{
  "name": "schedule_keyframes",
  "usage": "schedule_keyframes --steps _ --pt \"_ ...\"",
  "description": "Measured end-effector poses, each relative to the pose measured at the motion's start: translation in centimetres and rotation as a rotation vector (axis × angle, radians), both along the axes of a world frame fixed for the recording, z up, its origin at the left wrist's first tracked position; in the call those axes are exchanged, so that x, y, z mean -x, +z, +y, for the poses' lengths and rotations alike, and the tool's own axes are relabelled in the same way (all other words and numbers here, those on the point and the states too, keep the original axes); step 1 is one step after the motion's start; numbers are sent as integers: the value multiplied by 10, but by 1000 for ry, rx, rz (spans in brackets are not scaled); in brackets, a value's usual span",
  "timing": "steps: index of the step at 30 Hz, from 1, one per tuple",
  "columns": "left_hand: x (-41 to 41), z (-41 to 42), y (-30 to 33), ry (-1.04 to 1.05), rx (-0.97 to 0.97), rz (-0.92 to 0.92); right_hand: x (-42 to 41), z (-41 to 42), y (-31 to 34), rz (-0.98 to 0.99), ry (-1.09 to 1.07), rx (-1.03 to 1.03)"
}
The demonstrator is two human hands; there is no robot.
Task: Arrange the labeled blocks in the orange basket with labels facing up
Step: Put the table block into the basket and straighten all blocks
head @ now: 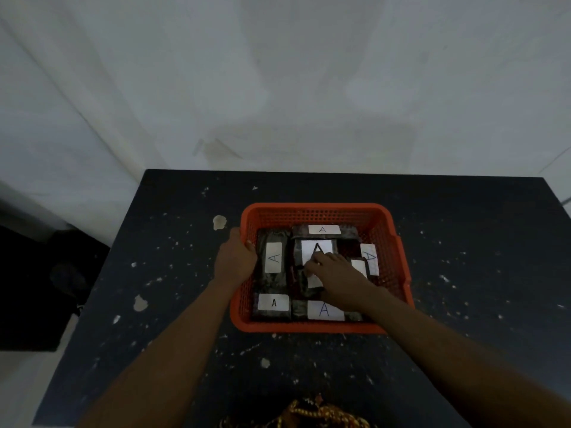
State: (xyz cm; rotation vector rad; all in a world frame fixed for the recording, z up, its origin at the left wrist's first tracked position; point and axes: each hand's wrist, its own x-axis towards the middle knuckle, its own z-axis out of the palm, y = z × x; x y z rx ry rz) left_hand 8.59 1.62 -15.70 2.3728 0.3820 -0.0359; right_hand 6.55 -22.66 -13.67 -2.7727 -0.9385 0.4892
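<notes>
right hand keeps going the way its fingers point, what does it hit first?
Likely the centre block: the right hand points up-left and its fingertips already sit at that block's big A label; whether they touch is unclear.

Dim room, pale grey wall (278, 72), dark paint-speckled table (185, 304), black shape at left (40, 288)

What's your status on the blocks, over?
Left hand grips the orange basket rim. Right hand, fingers on the centre block. Visible labels up, all A. Nothing blocking.
</notes>
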Motion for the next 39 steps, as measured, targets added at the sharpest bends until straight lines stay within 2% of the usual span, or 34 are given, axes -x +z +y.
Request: schedule_keyframes --steps 10,14,15,18,19,25,33,35,37,39 --pt "0 0 -1 -1 -3 8 3 -12 -1 -8 26 -41" --pt "-1 0 0 -3 -2 11 -20 -5 10 -147 -263 -344" --pt "-1 0 0 -5 -2 13 -30 -4 12 -151 -291 -296" --pt "0 0 0 2 -2 21 -48 -2 13 -4 -223 25" --pt "0 -1 0 3 3 19 -51 -2 12 24 -212 57" --pt "-1 0 1 6 19 3 -54 -3 8 -46 -84 120" --pt "0 0 -1 9 12 3 -55 -5 11 18 -25 118" --pt "0 0 -1 8 16 -3 -56 -8 14 83 -44 56" --pt "-1 0 0 9 15 -2 -61 -15 17 117 -160 -143" --pt "-1 0 1 10 20 2 -70 -26 18 6 -367 -285"
